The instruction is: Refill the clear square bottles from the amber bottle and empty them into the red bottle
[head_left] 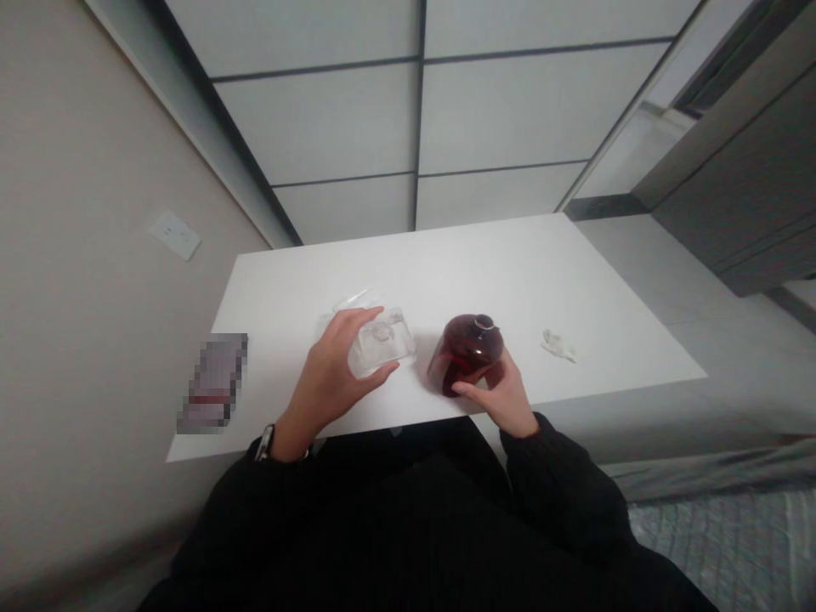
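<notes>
My left hand (331,365) is wrapped round a clear, square container (388,340) with a round shape at its middle, thumb on the near side and fingers on the far side. In my right hand (503,395) is a dark red, see-through bottle (468,353) with rounded shoulders and a short, uncapped neck. The bottle leans, its mouth tipped up and to the right. A small gap separates the two vessels. Just behind my left fingers lies a thin clear piece (358,298), partly hidden, whose kind I cannot make out.
A white table (408,263) carries these things. Crumpled, whitish material (558,346) lies to the right of the bottle. A pixelated flat object (213,382) rests at the left edge. White panelled doors (344,119) stand behind the table, and a wall with a socket (176,235) is at left.
</notes>
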Motion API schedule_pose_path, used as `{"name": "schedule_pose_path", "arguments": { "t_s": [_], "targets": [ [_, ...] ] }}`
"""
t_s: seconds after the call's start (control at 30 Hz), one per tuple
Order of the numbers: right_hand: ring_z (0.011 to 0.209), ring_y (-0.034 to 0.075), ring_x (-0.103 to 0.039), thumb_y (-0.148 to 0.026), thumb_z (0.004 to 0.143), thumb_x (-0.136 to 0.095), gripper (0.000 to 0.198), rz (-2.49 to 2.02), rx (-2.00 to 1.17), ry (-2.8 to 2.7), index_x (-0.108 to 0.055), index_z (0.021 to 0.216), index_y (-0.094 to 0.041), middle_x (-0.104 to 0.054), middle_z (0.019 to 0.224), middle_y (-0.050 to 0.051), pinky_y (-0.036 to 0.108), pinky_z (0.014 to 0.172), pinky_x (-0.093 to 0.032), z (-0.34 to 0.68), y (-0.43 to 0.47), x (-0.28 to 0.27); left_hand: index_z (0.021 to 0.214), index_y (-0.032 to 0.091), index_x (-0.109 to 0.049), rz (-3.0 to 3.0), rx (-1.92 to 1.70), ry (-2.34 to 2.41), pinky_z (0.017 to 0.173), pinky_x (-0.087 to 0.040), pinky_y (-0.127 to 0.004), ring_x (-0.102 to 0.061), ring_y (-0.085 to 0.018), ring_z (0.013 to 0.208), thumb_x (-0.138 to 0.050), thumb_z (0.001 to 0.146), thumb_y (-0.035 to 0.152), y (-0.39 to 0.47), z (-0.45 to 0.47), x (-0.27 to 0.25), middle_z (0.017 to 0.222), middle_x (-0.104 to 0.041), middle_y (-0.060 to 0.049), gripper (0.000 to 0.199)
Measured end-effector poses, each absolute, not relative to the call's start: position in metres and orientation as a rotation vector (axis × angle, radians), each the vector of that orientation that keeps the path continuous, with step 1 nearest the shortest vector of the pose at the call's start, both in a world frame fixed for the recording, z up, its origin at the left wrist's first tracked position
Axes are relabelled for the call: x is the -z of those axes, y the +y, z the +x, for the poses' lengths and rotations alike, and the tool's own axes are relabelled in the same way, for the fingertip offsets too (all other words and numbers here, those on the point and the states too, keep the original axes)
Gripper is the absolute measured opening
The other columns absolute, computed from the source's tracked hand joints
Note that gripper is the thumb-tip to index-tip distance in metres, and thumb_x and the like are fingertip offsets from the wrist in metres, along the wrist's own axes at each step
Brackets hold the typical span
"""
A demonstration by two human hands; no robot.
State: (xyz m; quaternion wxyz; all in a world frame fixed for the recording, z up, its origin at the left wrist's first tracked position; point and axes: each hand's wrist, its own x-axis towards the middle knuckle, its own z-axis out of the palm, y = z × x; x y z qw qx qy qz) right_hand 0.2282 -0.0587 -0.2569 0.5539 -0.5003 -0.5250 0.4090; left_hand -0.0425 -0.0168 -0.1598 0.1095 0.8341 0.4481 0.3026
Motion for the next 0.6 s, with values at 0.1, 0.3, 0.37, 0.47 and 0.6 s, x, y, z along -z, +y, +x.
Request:
{"name": "schedule_pose_path", "arguments": {
  "t_s": [0.1,0.3,0.37,0.47,0.6],
  "targets": [
    [0.121,0.038,-0.073,-0.070,0.061,-0.094,0.095,-1.112,-0.955,-1.267,-0.062,0.138,-0.024,-0.075,0.133,0.015,0.061,0.104,-0.060,0.241,-0.044,0.237,0.142,0.027,-0.056,2.328,-0.945,1.357,0.104,-0.063,-0.050,-0.065,-0.032,0.129,-0.082,0.087,0.039,-0.017,-0.045,0.157,0.140,-0.066,-0.010,0.062],
    [0.112,0.035,-0.076,-0.072,0.053,-0.097,0.087,-0.989,-0.975,-1.408,-0.069,0.122,-0.026,-0.079,0.121,0.010,0.061,0.098,-0.063,0.265,-0.015,0.173,0.140,0.026,-0.059,2.114,-1.045,1.367,0.087,-0.069,-0.040,-0.068,-0.029,0.125,-0.081,0.086,0.040,-0.019,-0.045,0.152,0.141,-0.066,-0.009,0.060],
    [0.111,0.035,-0.076,-0.072,0.049,-0.098,0.089,-0.970,-0.952,-1.435,-0.070,0.119,-0.025,-0.080,0.119,0.009,0.060,0.097,-0.063,0.271,-0.008,0.155,0.136,0.026,-0.063,2.061,-1.092,1.359,0.080,-0.070,-0.036,-0.068,-0.028,0.122,-0.081,0.086,0.042,-0.021,-0.043,0.149,0.139,-0.067,-0.009,0.056],
    [0.104,0.032,-0.078,-0.072,0.045,-0.099,0.089,-0.937,-0.908,-1.445,-0.070,0.115,-0.025,-0.081,0.112,0.007,0.057,0.093,-0.065,0.277,0.002,0.136,0.128,0.026,-0.070,2.031,-1.152,1.338,0.078,-0.070,-0.035,-0.067,-0.028,0.121,-0.083,0.084,0.044,-0.025,-0.042,0.145,0.135,-0.067,-0.008,0.049],
    [0.105,0.031,-0.078,-0.073,0.042,-0.099,0.092,-0.888,-0.893,-1.450,-0.070,0.115,-0.025,-0.081,0.113,0.005,0.055,0.095,-0.064,0.280,0.011,0.122,0.126,0.026,-0.073,2.010,-1.170,1.289,0.082,-0.070,-0.037,-0.068,-0.027,0.120,-0.084,0.082,0.047,-0.029,-0.042,0.140,0.133,-0.067,-0.008,0.049]
  ]
}}
